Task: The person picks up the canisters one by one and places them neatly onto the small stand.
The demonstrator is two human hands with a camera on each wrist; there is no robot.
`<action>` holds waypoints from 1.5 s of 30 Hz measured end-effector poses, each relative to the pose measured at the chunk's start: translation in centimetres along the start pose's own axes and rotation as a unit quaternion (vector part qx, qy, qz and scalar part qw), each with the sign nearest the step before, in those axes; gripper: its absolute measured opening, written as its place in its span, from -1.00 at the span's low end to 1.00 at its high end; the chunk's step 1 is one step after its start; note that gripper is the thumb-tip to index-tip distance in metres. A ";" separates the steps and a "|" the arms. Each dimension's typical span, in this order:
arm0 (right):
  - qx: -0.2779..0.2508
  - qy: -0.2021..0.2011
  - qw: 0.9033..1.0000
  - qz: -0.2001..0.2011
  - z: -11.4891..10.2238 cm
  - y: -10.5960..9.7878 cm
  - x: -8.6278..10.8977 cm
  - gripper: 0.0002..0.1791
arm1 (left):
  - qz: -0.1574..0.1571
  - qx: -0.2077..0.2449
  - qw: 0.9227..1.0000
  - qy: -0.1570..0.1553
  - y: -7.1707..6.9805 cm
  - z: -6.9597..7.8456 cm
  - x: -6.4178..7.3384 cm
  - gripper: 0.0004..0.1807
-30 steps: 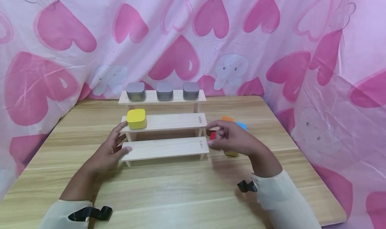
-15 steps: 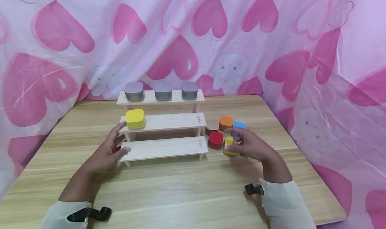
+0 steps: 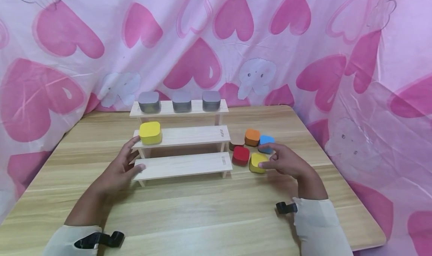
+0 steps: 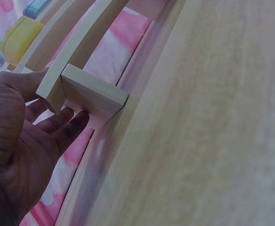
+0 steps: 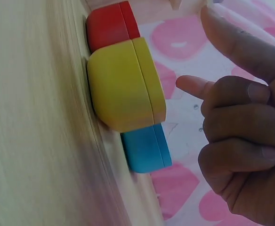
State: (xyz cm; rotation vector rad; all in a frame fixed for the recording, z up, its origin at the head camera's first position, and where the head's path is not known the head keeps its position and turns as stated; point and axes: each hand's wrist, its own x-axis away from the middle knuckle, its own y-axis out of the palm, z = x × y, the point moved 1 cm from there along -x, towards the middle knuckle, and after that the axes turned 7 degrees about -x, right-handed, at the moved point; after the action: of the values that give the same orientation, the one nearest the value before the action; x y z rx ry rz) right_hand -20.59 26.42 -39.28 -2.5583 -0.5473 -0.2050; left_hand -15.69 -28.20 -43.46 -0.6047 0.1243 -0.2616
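My left hand (image 3: 119, 169) holds the left end of a three-step wooden stand (image 3: 185, 165). Its thumb lies on the lowest shelf, and fingertips touch the stand's leg (image 4: 93, 92) in the left wrist view. A yellow rounded-square block (image 3: 150, 132) sits at the left of the middle shelf, close to the index finger. My right hand (image 3: 287, 162) hovers by a second yellow block (image 5: 123, 87) on the table, thumb and index finger extended, other fingers curled, holding nothing. In the right wrist view a gap separates it from that block.
Beside the second yellow block lie a red block (image 3: 241, 156), an orange block (image 3: 252, 137), a blue block (image 3: 266, 144) and a brownish block (image 3: 237, 140). Three grey blocks (image 3: 182, 101) line the top shelf. A pink heart-patterned curtain (image 3: 194, 66) hangs behind the table (image 3: 189, 218).
My right hand has moved right, from the stand's right end to the second yellow block, uncovering the red, orange and blue blocks. The left hand stays on the stand.
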 end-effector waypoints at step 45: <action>0.073 0.074 0.995 0.008 2.2 0.4 -1.3 -0.11 | 0.011 -0.011 1.000 0.021 0.1 0.1 0.0 0.09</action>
State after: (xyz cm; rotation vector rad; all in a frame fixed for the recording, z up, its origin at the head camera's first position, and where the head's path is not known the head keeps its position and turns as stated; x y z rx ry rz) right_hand -21.50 26.84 -41.64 -2.3827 -0.4668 -0.3325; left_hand -15.69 -28.06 -43.41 -0.6201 0.1738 -0.2513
